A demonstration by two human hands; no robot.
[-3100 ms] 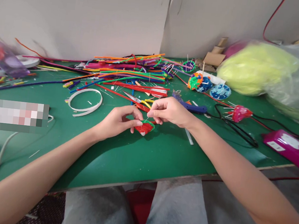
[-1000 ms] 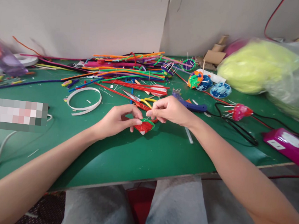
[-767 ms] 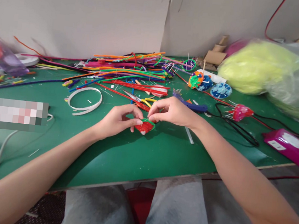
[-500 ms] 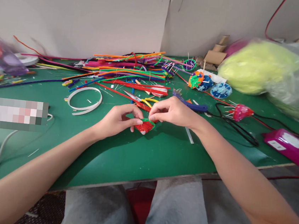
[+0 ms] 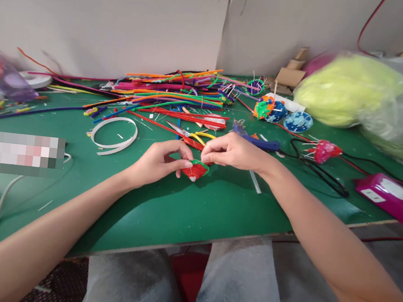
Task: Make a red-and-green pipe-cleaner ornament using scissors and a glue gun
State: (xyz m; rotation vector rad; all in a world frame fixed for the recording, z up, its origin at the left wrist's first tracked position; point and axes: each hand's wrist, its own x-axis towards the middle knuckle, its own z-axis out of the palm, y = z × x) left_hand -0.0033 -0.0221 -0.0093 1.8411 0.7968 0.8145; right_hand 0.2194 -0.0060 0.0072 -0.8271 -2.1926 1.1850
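Observation:
Between my two hands is a small red craft piece point(image 5: 195, 171) with a green pipe cleaner point(image 5: 206, 168) along its upper and right edge. My left hand point(image 5: 159, 162) pinches the piece's left side between thumb and fingers. At its upper right, the fingertips of my right hand point(image 5: 228, 151) are pinched together on the green pipe cleaner. Just beyond the hands lie yellow-handled scissors point(image 5: 203, 136) and red pipe cleaners point(image 5: 190, 117). A blue-handled tool, perhaps a glue gun point(image 5: 263, 143), rests behind my right wrist.
Bundled colourful pipe cleaners point(image 5: 178, 99) lie at the back of the green table point(image 5: 166, 214). A white strip coil point(image 5: 134, 139) is left of centre. Finished-looking pieces point(image 5: 298, 122), a pink one point(image 5: 325, 152), black cable, a magenta power strip point(image 5: 391, 197) and bagged yellow material point(image 5: 348, 89) occupy the right.
My right hand has lowered very slightly, its fingers still at the green pipe cleaner. The left hand and the red piece stay in place.

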